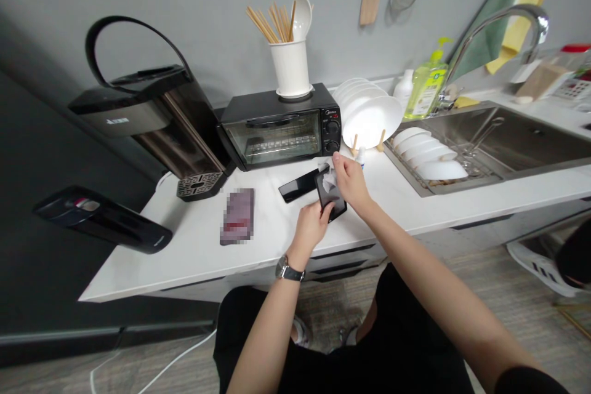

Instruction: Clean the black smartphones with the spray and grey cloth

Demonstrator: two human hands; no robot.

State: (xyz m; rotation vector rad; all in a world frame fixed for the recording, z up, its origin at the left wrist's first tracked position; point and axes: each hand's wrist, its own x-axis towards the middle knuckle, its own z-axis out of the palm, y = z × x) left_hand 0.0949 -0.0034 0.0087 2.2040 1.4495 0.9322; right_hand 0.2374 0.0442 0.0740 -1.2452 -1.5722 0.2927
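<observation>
My left hand [310,226], with a watch on its wrist, is closed on the lower end of a black phone [330,199] held over the white counter [277,240]. My right hand [351,180] pinches a small white wipe [329,181] against the phone's upper face. A second black phone [300,184] lies flat on the counter just behind, in front of the toaster oven. A small white bottle [361,157] stands right behind my right hand.
A black toaster oven [281,128] carries a white holder with chopsticks [290,61]. A water dispenser [152,117] stands at the left, a blurred dark item [237,215] lies on the counter. White plates [369,114] lean in a rack; bowls [429,157] sit in the sink [508,135].
</observation>
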